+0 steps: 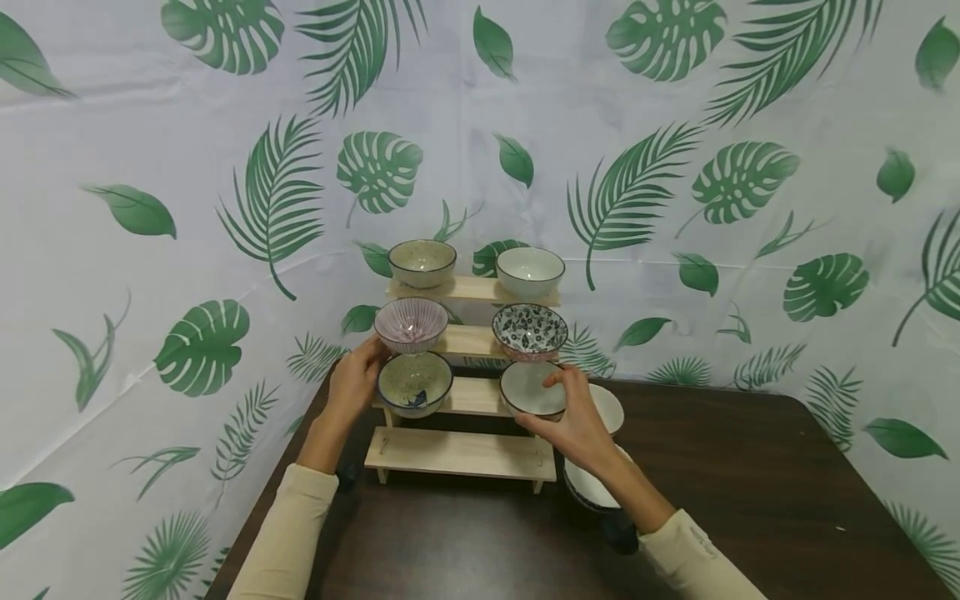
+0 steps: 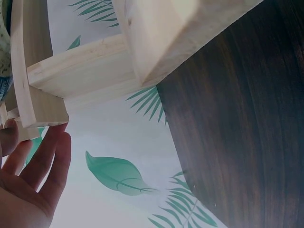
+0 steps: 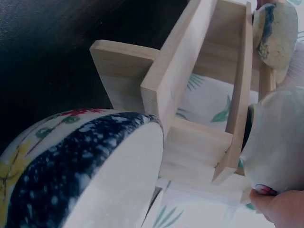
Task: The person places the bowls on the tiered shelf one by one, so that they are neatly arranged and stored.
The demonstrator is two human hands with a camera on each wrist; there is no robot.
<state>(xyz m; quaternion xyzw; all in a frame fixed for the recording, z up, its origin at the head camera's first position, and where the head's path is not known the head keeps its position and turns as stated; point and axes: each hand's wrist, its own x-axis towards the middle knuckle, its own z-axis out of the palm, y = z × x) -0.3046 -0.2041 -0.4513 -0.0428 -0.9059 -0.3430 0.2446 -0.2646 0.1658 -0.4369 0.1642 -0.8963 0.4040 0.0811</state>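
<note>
A pale bowl with a dark rim (image 1: 531, 390) is at the right end of the second-lowest shelf of a wooden tiered rack (image 1: 461, 454). My right hand (image 1: 581, 421) grips it, thumb at the near side and fingers over the far rim; its rounded outside fills the right edge of the right wrist view. At the rack's left end, my left hand (image 1: 356, 379) is beside a speckled bowl with a blue figure (image 1: 412, 383). In the left wrist view, fairly straight fingers (image 2: 59, 156) reach up to the shelf end (image 2: 47, 109).
Above stand a pink-striped bowl (image 1: 411, 325), a black-flowered bowl (image 1: 529, 329), a beige bowl (image 1: 422, 263) and a white bowl (image 1: 530, 271). Right of the rack, a blue-and-white patterned bowl (image 3: 90, 161) and another white bowl (image 1: 606, 408) stand on the dark table (image 1: 720, 467).
</note>
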